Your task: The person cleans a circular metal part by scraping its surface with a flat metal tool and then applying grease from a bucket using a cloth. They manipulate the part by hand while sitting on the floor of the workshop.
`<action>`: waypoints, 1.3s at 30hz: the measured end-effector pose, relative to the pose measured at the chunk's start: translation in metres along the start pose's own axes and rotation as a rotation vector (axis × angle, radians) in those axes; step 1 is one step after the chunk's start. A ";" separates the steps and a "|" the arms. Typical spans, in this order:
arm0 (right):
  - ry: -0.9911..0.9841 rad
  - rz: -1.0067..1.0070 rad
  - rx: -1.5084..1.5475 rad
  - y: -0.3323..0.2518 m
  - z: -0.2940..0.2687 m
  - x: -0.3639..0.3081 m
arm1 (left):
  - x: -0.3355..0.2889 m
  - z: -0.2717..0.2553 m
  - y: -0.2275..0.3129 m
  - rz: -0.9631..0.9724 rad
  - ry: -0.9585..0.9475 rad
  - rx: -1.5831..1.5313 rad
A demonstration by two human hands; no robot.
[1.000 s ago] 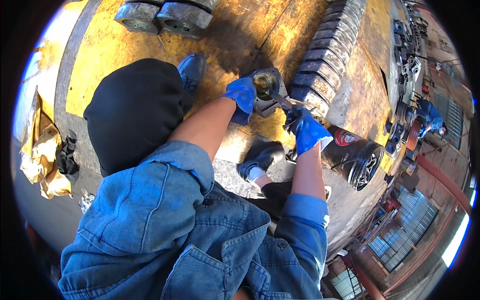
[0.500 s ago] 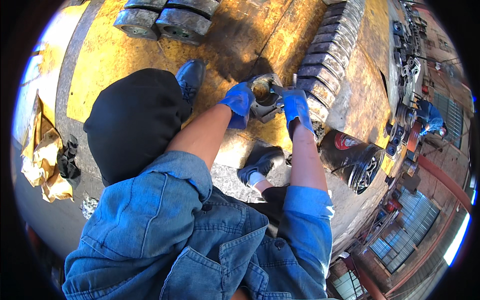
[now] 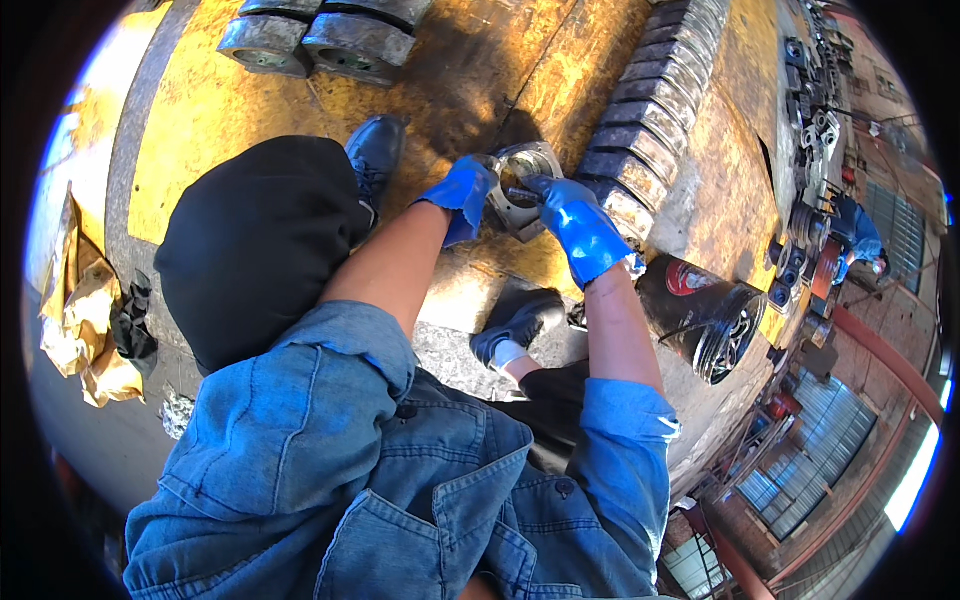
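well, left hand (image 3: 468, 192) touching round-bored metal block (image 3: 516, 214)

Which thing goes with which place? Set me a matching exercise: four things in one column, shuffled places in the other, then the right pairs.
Things
1. Metal housing
2. Bucket
3. Crumpled tan sheet
4. Row of metal blocks

Places
A. At the far left of the picture
B. Running up to the picture's top edge
C. Between the left hand and the right hand
D. Lower right of the right hand

Pairs: 1-C, 2-D, 3-A, 4-B
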State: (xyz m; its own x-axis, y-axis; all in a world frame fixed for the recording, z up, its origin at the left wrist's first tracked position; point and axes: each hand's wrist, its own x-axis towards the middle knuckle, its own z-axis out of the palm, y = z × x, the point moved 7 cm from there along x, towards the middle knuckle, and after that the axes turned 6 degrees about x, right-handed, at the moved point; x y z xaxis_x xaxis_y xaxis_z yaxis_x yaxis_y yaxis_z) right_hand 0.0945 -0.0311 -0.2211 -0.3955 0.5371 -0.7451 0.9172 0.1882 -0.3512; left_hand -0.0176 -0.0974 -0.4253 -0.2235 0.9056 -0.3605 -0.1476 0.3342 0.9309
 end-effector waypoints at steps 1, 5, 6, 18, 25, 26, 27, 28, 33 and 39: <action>-0.036 -0.015 0.092 0.001 0.003 0.003 | 0.007 -0.001 -0.010 0.023 0.008 0.051; -0.153 0.186 0.266 -0.031 0.009 -0.006 | 0.006 -0.017 -0.008 -0.087 0.043 0.191; -0.143 0.135 0.125 -0.028 0.005 -0.015 | -0.002 -0.013 0.007 -0.098 -0.008 0.081; 0.187 -0.344 -0.430 -0.035 -0.025 -0.024 | -0.005 -0.038 -0.020 -0.138 0.308 0.230; 0.294 0.165 -0.257 0.018 -0.021 -0.008 | -0.004 -0.018 0.007 -0.235 0.081 0.295; 0.293 0.207 -0.177 0.004 -0.025 -0.021 | -0.002 -0.022 0.005 -0.223 0.113 0.320; 0.277 0.158 -0.132 0.010 -0.019 -0.016 | -0.001 -0.026 0.004 -0.210 0.145 0.345; 0.260 0.109 -0.087 0.023 -0.012 -0.009 | -0.002 -0.030 -0.001 -0.214 0.146 0.330; 0.070 0.057 0.411 -0.004 -0.017 -0.058 | -0.002 -0.023 0.008 -0.143 0.039 0.284; 0.155 0.301 0.793 -0.019 -0.007 -0.080 | -0.018 -0.019 0.020 -0.046 -0.043 -0.289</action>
State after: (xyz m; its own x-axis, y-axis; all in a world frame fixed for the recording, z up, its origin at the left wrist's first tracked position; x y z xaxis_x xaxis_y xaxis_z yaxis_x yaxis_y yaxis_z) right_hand 0.1093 -0.0723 -0.1507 -0.0772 0.5888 -0.8046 0.6544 -0.5789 -0.4864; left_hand -0.0346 -0.1122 -0.4018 -0.1696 0.9035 -0.3937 -0.4261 0.2930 0.8559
